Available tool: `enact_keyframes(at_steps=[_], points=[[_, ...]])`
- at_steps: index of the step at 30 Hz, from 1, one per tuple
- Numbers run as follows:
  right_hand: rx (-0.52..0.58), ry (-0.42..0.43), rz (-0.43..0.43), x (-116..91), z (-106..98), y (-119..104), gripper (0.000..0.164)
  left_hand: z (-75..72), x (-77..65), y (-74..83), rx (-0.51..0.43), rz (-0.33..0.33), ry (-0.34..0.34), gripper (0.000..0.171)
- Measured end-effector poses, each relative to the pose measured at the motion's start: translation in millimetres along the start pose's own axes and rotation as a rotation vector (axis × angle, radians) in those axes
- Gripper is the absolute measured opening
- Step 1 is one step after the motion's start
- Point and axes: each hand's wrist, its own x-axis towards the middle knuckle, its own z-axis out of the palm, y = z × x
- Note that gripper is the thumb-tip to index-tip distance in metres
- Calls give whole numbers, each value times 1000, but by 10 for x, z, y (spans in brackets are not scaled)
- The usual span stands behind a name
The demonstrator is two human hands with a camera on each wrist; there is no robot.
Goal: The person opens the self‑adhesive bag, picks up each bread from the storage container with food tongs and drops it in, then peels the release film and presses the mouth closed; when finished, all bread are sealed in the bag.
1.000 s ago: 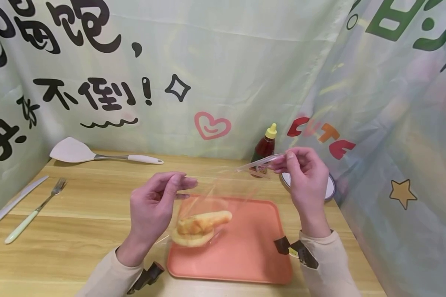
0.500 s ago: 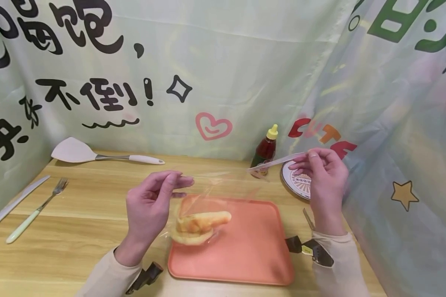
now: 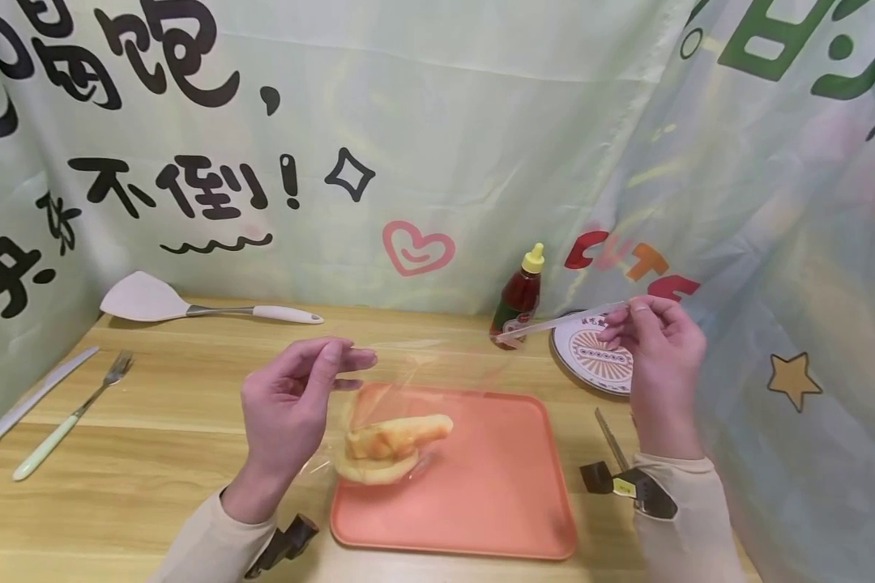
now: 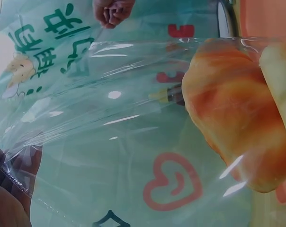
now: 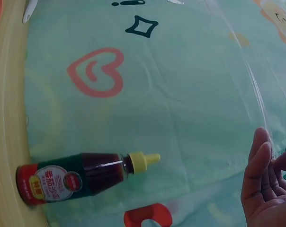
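My left hand (image 3: 288,409) pinches the edge of a clear plastic bag (image 4: 110,94), which hangs toward the right. Inside the bag is a golden-brown bread roll (image 3: 394,447), split along its length, over the left part of the coral tray (image 3: 488,494). In the left wrist view the roll's browned side shows large through the film. My right hand (image 3: 659,352), raised at the right, pinches the end of a narrow clear plastic strip (image 3: 561,320). That strip slants down leftward, its far end in front of the red sauce bottle (image 3: 519,300) with a yellow nozzle.
A patterned round plate (image 3: 591,352) lies behind my right hand. A metal blade (image 3: 609,433) shows beside the right wrist, partly hidden. Back left lies a white spatula (image 3: 146,298); a table knife (image 3: 36,397) and fork (image 3: 73,417) lie at the left. Printed cloth encloses the table.
My right hand has moved rightward, drawing the strip away from the bag's top and uncovering the plate and blade. The left hand has shifted slightly left; the roll stays nearly in place.
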Motion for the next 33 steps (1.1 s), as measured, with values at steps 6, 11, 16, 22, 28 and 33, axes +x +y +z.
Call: enact_keyframes(at_steps=[6,11,16,22,28,33], points=[[37,18,9,34,-60,13,9,-17,-11,2,12,-3,5,13],[44,23,4,51,-107,23,7,-24,-21,-2,27,5,3,13],[32,32,-12,75,-149,33,7,-28,-22,-7,45,21,9,13],[37,62,3,112,-234,42,16,-32,-12,-4,36,19,20,12],[64,98,70,197,-333,52,13,-46,-8,-11,41,19,30,12],[46,115,118,247,-428,62,12,-35,-15,-8,56,7,38,12]])
